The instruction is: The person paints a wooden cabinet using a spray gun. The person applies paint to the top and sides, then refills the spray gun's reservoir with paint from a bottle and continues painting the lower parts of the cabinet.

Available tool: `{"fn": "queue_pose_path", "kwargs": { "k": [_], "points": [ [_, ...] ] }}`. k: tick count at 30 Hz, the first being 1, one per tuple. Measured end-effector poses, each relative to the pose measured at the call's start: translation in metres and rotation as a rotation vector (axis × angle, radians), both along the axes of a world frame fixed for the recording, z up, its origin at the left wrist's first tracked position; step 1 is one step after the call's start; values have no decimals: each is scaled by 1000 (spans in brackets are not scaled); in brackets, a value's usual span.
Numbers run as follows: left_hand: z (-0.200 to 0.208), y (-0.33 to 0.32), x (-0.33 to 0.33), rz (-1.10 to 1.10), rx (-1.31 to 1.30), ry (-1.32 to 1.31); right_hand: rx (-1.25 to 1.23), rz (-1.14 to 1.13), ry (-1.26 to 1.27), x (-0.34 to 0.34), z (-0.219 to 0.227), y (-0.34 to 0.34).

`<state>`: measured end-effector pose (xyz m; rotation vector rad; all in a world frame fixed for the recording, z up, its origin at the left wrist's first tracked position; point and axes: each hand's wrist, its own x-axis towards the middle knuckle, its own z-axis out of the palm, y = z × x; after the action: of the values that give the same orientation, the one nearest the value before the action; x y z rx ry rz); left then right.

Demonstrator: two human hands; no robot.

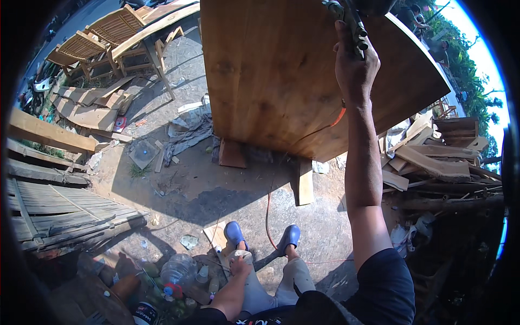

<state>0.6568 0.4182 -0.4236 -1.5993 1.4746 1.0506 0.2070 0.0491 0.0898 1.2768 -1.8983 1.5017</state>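
Observation:
My right hand [357, 67] is raised at the end of a stretched arm, its fingers wrapped round a metal spray gun [355, 27] with a dark cup at the top edge. Behind the gun stands a large brown wooden panel [271, 70], its surface darker in patches. An orange hose [338, 117] shows beside my right wrist and runs down toward the ground. Low by my left knee, my left hand [240, 266] is closed, its fingers curled against the trouser leg; whatever it may hold is hidden.
Wooden blocks [306, 184] lie under the panel. Cut planks [433, 160] are heaped at right, slatted wooden chairs [81, 49] stand far left. A large clear bottle [180, 269] is near my left foot. The hose [268, 216] crosses the ground between my blue clogs [235, 234].

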Motion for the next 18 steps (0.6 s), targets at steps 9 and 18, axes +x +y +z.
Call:
{"fn": "queue_pose_path", "kwargs": {
  "k": [9,18],
  "points": [
    [15,-17,2,-22,-41,55,201,-43,-148,31,-127,2],
    [32,-36,26,-47,44,109,373,-99,-281,55,-283,13]
  ]
}}
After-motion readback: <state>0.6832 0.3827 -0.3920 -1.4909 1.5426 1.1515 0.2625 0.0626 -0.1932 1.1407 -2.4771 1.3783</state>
